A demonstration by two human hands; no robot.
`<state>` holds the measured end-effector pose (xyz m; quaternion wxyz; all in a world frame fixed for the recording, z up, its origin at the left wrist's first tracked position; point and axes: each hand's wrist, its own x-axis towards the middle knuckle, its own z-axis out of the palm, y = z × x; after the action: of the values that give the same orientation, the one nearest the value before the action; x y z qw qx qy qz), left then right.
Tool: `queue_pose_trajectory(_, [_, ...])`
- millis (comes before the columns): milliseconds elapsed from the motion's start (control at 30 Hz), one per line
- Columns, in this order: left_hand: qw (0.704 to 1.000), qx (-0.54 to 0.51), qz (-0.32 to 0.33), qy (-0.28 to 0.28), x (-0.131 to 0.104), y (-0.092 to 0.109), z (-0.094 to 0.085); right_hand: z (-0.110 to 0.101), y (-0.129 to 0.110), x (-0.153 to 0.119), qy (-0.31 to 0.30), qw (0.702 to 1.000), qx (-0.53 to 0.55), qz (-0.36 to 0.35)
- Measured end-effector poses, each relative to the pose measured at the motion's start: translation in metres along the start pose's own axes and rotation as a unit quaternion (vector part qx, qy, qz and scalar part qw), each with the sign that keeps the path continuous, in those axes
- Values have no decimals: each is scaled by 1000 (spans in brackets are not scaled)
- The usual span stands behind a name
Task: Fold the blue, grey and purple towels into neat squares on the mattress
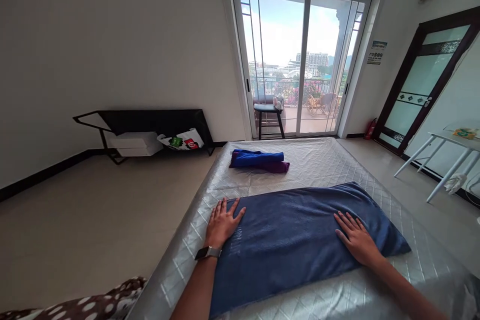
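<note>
A dark blue towel (288,235) lies spread out across the near part of a silver quilted mattress (307,160). My left hand (222,221) rests flat on the towel's left edge, fingers apart, with a watch on the wrist. Toward the towel's right side, my right hand (354,237) presses flat with its fingers stretched out. The towel's far right corner fans out beyond that hand, with some creases. Farther up the mattress are a bright blue rolled or folded cloth (258,158) and a purple one (275,166) against it.
Along the left wall stands a low black rack (153,121) with white boxes (137,143) and a printed bag (183,140). A dark stool (268,110) is by the sliding glass door. To the right are a white table (450,139) and a fire extinguisher (370,129). Brown spotted fabric (93,305) shows at lower left.
</note>
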<state>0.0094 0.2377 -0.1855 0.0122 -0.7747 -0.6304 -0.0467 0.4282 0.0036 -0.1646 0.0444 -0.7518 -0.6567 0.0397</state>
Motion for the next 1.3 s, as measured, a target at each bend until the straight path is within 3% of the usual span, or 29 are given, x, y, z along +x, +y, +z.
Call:
queue_pose_trajectory(200, [1000, -12, 2, 0, 0, -1, 1, -12, 83, -3, 18, 991, -2, 130])
queue_pose_trajectory(400, [1000, 10, 7, 1, 1, -1, 1, -16, 130, -28, 160, 958, 72, 229])
queue_pose_trajectory(500, [1000, 15, 3, -2, 1, -1, 1, -11, 145, -51, 176, 937, 92, 288])
queue_pose_trajectory(667, [1000, 8, 5, -3, 0, 0, -1, -14, 146, -72, 126, 933, 131, 310])
queue_pose_trajectory(933, [1000, -1, 5, -2, -2, 1, -5, -59, 130, -77, 96, 901, 225, 358])
queue_pose_trajectory(1033, [1000, -5, 6, 0, -2, 1, -5, -53, 136, -81, 77, 901, 245, 350])
queue_pose_trajectory(1167, [1000, 3, 7, -2, -1, -1, -1, -35, 152, -81, 69, 922, 214, 316])
queue_pose_trajectory(1300, [1000, 6, 12, 5, 3, -7, 9, -42, 156, -50, 120, 939, 118, 300])
